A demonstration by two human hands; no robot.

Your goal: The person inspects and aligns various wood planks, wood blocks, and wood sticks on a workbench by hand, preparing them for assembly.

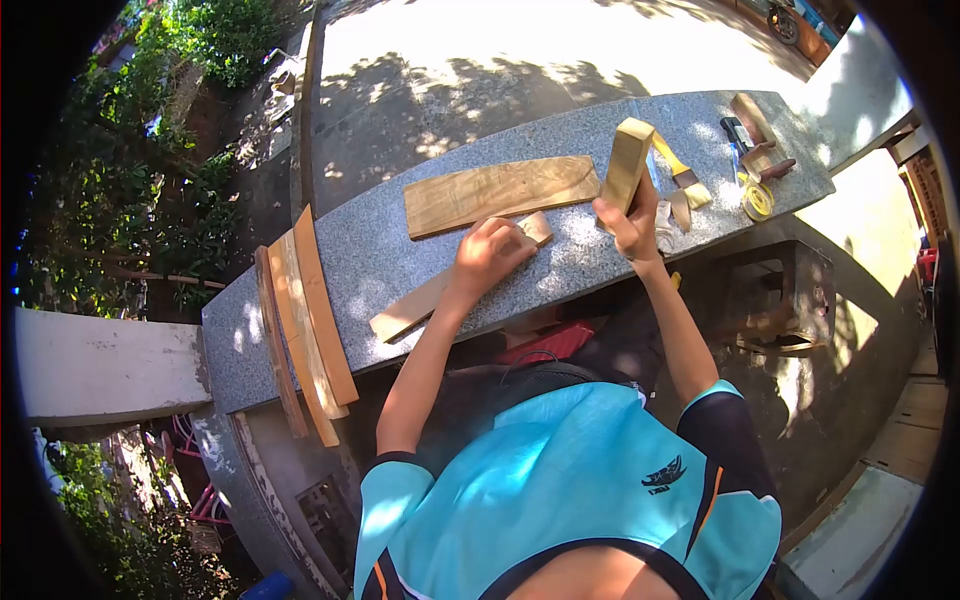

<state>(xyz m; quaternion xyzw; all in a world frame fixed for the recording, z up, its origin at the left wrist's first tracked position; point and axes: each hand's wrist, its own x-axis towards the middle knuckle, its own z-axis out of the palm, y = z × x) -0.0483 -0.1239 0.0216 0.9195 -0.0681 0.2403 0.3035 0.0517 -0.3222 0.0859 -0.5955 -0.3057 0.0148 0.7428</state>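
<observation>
my left hand (490, 255) is curled over the wooden slat (420, 303), which runs down-left from it, while my right hand (632, 225), just beside, clasps a wooden block (627, 160) upright.

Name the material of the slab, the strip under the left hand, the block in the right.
Slab: speckled grey, polished-looking, likely granite. Strip under left hand: pale bare wood, grain not legible. Block in right hand: yellowish wood, seemingly unfinished.
</observation>
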